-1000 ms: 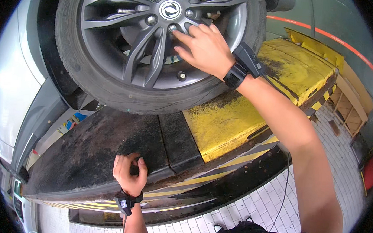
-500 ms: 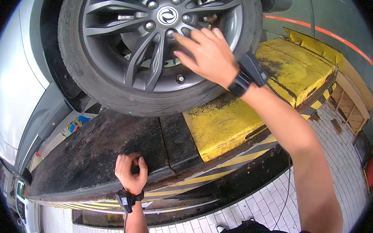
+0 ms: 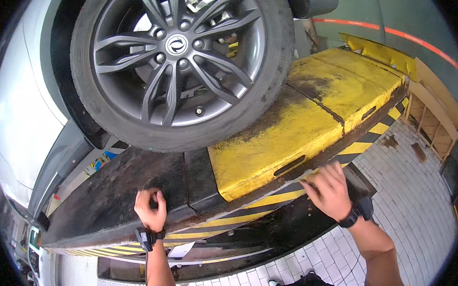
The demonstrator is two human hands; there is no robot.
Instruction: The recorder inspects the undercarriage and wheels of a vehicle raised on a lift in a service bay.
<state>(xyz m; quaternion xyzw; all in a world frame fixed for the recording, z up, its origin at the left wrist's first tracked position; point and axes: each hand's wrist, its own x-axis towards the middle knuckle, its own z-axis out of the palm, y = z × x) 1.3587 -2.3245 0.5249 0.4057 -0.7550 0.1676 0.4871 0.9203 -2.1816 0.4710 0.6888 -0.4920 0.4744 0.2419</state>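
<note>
A dark grey alloy wheel [image 3: 212, 79] with a black tyre [image 3: 135, 137] fills the upper middle, mounted on a light-coloured car [image 3: 29, 115]. Several lug nuts [image 3: 183, 63] sit around its centre cap [image 3: 177, 45]. On the black part of the lift platform [image 3: 100, 190], near its front edge, is my left hand [image 3: 150, 209], loosely curled with nothing visible in it. My right hand [image 3: 330, 191] hovers by the striped front edge of the platform, well away from the wheel. Its fingers are bent, its thumb stands apart, and I see nothing held.
Yellow metal plates [image 3: 287, 138] cover the platform right of the wheel, with a raised yellow flap [image 3: 378, 52] at the far end. Wooden boards [image 3: 433, 111] lean at the right. Below lies a white tiled floor [image 3: 394, 184]. A green wall [image 3: 352, 9] stands behind.
My right hand has left the lug nuts and come down and right to the platform's front edge. My left hand stays curled on the platform. The view has shifted slightly.
</note>
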